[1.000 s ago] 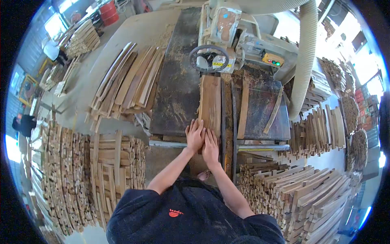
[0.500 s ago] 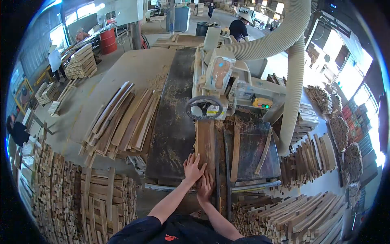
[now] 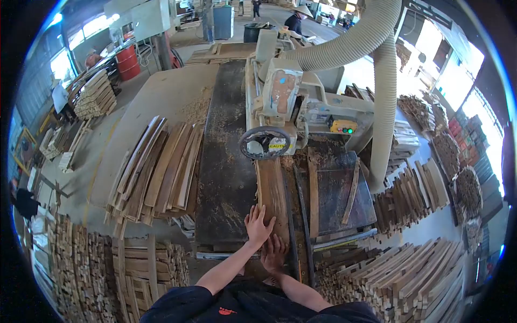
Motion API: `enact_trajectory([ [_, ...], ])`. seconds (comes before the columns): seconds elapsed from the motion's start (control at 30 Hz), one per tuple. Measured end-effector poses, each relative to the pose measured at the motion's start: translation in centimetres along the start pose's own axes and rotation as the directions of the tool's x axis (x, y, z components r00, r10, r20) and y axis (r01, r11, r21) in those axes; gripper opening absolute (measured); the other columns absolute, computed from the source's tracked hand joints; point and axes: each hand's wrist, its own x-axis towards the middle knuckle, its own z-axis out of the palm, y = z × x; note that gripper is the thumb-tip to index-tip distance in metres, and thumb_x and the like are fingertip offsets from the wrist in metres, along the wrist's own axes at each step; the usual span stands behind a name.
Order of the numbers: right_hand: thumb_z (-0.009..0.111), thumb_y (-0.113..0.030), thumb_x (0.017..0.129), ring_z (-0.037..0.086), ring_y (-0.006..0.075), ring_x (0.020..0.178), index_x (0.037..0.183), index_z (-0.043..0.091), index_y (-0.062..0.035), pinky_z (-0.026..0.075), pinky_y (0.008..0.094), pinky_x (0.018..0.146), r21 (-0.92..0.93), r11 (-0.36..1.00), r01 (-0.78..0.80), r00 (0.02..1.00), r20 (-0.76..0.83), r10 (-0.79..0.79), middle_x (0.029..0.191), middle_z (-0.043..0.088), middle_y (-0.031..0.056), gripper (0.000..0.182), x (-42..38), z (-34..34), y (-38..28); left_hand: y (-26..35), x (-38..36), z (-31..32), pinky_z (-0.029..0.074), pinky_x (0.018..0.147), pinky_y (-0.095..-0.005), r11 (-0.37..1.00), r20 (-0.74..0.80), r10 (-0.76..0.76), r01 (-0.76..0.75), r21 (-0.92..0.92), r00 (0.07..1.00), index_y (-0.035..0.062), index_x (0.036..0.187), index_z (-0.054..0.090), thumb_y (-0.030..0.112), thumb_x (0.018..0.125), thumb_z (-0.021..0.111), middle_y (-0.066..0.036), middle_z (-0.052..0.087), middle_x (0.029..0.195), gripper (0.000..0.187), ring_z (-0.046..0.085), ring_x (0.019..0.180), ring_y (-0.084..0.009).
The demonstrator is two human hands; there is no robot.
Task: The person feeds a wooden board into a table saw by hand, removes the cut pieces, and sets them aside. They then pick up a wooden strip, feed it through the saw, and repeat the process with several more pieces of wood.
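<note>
A long wooden board (image 3: 272,191) lies lengthwise on the dark, sawdust-covered machine table (image 3: 226,172), its far end under the saw machine (image 3: 283,107) with the round handwheel (image 3: 265,142). My left hand (image 3: 257,224) lies flat on the board's near left part, fingers spread. My right hand (image 3: 274,253) presses against the board's near end, just behind the left hand. A metal guide rail (image 3: 296,215) runs along the board's right side.
Loose planks (image 3: 161,169) are piled left of the table. Stacks of cut strips (image 3: 414,280) stand at right and at lower left (image 3: 107,274). A dust hose (image 3: 382,91) arcs over the machine. A person in a hat (image 3: 297,19) stands beyond it.
The view has tilted up to show more of the workshop. Both hands stay on the board's near end, the right hand now further behind the left; the board looks slightly further in.
</note>
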Motion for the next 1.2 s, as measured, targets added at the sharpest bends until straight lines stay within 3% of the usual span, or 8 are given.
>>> enact_trajectory([
  [0.2,0.054,-0.032,0.100,0.041,0.0375,0.134,0.142,0.050,-0.0118,0.028,0.0566,0.111,0.021,0.999,0.047,0.999,0.021,-0.048,0.144,0.047,0.0155,0.047,0.3,-0.8,0.0,0.0,-0.2,0.1,0.027,0.117,-0.0522,1.000,-0.013,-0.007,0.007,0.007,1.000,0.0089,0.148,0.050,0.047,0.096,0.063,-0.021,0.048,0.150,0.066,0.038,0.145,-0.0355],
  [0.27,0.054,-0.032,0.100,0.042,0.0372,0.134,0.142,0.049,-0.0123,0.026,0.0561,0.112,0.018,1.000,0.026,0.996,0.080,-0.027,0.143,0.048,0.0150,0.047,0.1,-1.0,0.0,0.1,-0.2,0.2,0.031,0.112,-0.0531,0.999,-0.111,0.038,-0.039,-0.005,0.993,0.0087,0.143,0.054,0.045,0.093,0.066,-0.023,0.051,0.145,0.063,0.044,0.140,-0.0379],
  [0.4,0.054,-0.033,0.100,0.042,0.0368,0.134,0.141,0.050,-0.0124,0.025,0.0559,0.113,0.011,1.000,0.023,0.999,0.023,-0.024,0.143,0.048,0.0146,0.046,0.1,-0.3,-0.2,-0.1,0.0,0.1,0.032,0.112,-0.0532,1.000,-0.091,0.020,-0.020,-0.002,0.996,0.0087,0.142,0.055,0.044,0.093,0.066,-0.023,0.051,0.145,0.062,0.044,0.139,-0.0382],
  [0.47,0.052,-0.034,0.100,0.040,0.0365,0.136,0.141,0.050,-0.0123,0.026,0.0559,0.112,0.011,1.000,0.004,0.999,0.052,-0.005,0.145,0.047,0.0144,0.046,0.0,-0.5,-0.2,-0.2,-0.2,0.1,0.027,0.117,-0.0519,1.000,0.006,-0.009,0.009,-0.002,1.000,0.0113,0.151,0.045,0.047,0.097,0.062,-0.021,0.044,0.152,0.067,0.036,0.146,-0.0356],
  [0.77,0.045,-0.036,0.104,0.040,0.0379,0.135,0.141,0.049,-0.0098,0.027,0.0571,0.111,-0.023,0.999,0.033,0.991,0.130,-0.030,0.145,0.047,0.0152,0.046,0.9,-1.7,-0.5,0.1,-0.2,-0.1,0.029,0.116,-0.0534,0.999,-0.028,-0.025,0.026,0.020,0.999,0.0124,0.151,0.045,0.043,0.098,0.061,-0.021,0.044,0.152,0.063,0.036,0.145,-0.0368],
  [0.83,0.045,-0.035,0.103,0.040,0.0382,0.136,0.141,0.049,-0.0097,0.027,0.0572,0.111,0.008,0.999,0.043,0.994,0.103,-0.044,0.145,0.046,0.0156,0.046,0.8,-0.9,-0.4,0.2,-0.3,-0.3,0.031,0.112,-0.0537,1.000,-0.080,0.013,-0.013,-0.001,0.997,0.0083,0.145,0.051,0.039,0.094,0.065,-0.024,0.049,0.146,0.061,0.041,0.141,-0.0392],
  [1.2,0.052,-0.034,0.099,0.039,0.0380,0.136,0.142,0.049,-0.0121,0.026,0.0575,0.111,-0.018,0.999,0.039,0.995,0.091,-0.037,0.145,0.044,0.0162,0.048,0.3,-0.9,0.1,-0.1,-0.3,0.0,0.029,0.116,-0.0530,0.999,-0.054,-0.001,-0.002,-0.043,0.999,0.0102,0.148,0.049,0.042,0.096,0.064,-0.021,0.046,0.151,0.064,0.039,0.144,-0.0366],
])
